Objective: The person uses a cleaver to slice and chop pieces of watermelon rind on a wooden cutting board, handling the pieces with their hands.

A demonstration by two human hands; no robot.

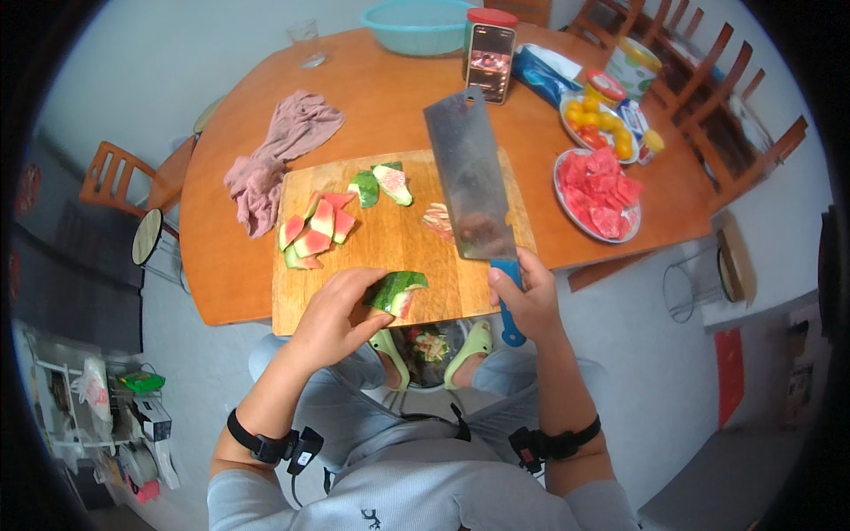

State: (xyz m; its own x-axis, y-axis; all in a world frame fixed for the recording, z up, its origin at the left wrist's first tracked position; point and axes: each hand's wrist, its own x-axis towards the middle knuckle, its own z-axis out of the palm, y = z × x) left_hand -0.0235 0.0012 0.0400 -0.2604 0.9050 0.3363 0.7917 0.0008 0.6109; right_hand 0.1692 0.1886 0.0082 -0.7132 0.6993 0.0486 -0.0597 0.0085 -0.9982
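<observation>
My left hand point(342, 312) grips a piece of watermelon rind point(397, 292), green skin up, at the near edge of the wooden cutting board point(425, 255). In my right hand point(528, 295) is the blue handle of a cleaver point(471, 179); its broad blade points away from me over the board's right part. Several rind pieces with pink flesh point(317, 229) lie heaped on the board's left side. Farther back are more rind pieces point(393, 184). Thin pale-and-red slices point(438, 221) lie partly hidden by the blade.
A plate of cut watermelon point(601, 199) stands at the right, with a plate of yellow and red fruit point(601, 126) behind it. A pink cloth point(285, 149) lies left. Farther back are a glass point(307, 46), a blue basin point(418, 30) and a phone point(490, 63). Below the table is a scrap bin point(425, 355).
</observation>
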